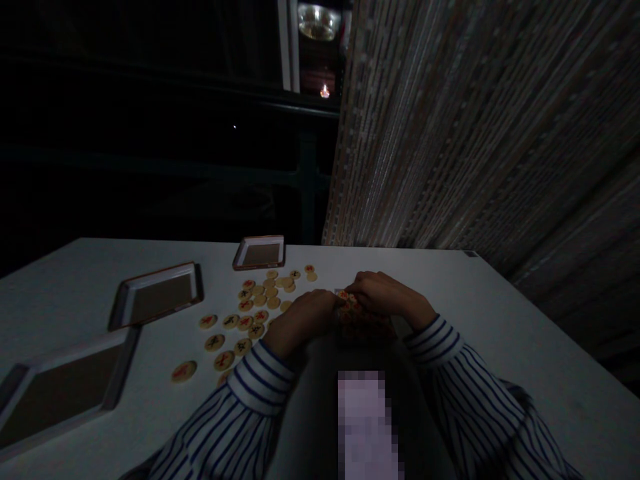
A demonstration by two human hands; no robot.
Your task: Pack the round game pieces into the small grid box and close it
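Note:
Over a small dark box (pixel 365 337) filled with Chinese chess pieces, my two hands come close together. My left hand (pixel 310 317) is closed, its fingertips at a round piece with a red character (pixel 343 295) by the box's left far corner. The bent fingers of my right hand (pixel 377 292) close on the pieces from the other side. Both hands hide part of the box and the exact grip. Left of my left hand, several loose wooden Chinese chess pieces (pixel 260 317) lie scattered, some showing red or black characters, others plain side up.
Shallow trays with pale rims lie on the white table (pixel 500 347): one at the back (pixel 241 255), one at mid-left (pixel 197 283), one at front left (pixel 113 387). A beaded string curtain (pixel 425 133) hangs behind the right side. A blurred pale rectangle (pixel 367 427) is below the box.

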